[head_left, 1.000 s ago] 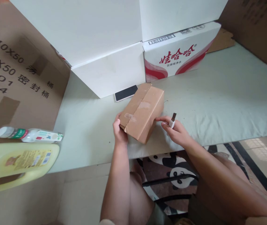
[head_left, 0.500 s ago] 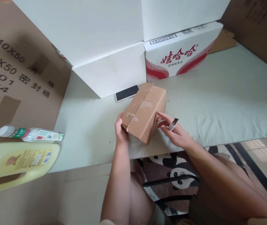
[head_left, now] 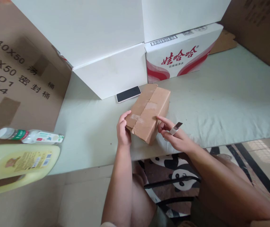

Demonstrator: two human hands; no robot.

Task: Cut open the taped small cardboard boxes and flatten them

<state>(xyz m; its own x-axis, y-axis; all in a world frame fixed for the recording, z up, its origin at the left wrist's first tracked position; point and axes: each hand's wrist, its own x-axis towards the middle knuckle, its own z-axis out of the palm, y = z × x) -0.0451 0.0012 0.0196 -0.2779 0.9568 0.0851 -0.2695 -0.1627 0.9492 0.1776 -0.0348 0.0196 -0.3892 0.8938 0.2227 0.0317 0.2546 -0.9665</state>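
A small brown cardboard box (head_left: 153,105) with strips of clear tape over its top seam sits aslant on the cloth-covered table. My left hand (head_left: 124,129) grips its near left end, fingertips bent over the edge. Close to the box's right side, my right hand (head_left: 176,137) is closed around a small white box cutter (head_left: 174,129), whose flat dark end sticks out above the fingers; most of its body is hidden. The right index finger stretches out and touches the box's upper right edge.
Behind the box lies a phone (head_left: 128,94), against white cartons (head_left: 111,72) and a red-and-white carton (head_left: 179,60). On the left are a clear bottle (head_left: 33,135), a yellow jug (head_left: 51,154) and a large brown carton (head_left: 26,104). The table's front edge (head_left: 85,168) runs below my hands.
The box has shifted slightly right. My left fingers have moved up over its edge, and my right index finger has straightened onto the box's upper right edge.
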